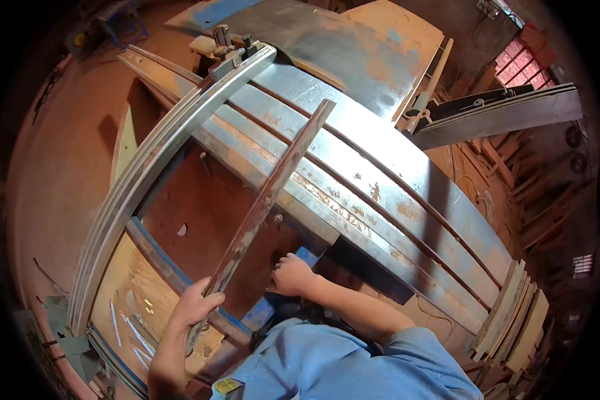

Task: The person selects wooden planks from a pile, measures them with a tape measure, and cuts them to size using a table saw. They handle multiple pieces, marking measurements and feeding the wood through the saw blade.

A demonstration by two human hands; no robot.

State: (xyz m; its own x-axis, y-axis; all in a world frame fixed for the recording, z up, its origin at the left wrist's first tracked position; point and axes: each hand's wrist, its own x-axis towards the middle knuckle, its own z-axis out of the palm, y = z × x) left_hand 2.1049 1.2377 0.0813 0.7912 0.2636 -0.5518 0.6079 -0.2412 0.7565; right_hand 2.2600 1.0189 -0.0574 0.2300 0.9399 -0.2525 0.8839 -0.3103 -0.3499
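My left hand [197, 303] is wrapped round the near end of a long, narrow wooden strip [267, 200], dark reddish brown with pale worn patches. The strip slants away to the right, its far end over the metal-topped machine table [393, 177]. My right hand [292, 273] is closed beside the blue metal frame [308, 255], below the table's near edge. What its fingers hold, if anything, is hidden. Between my hands and the table lies an open gap, with the reddish floor [180, 193] showing through it.
A long pale metal rail [160, 140] curves along the left side. Pencils and marking sticks [139, 333] lie on a plywood board [123, 280] at lower left. Stacked wooden boards [513, 317] stand at the table's right end. Behind is a large worn panel [300, 33].
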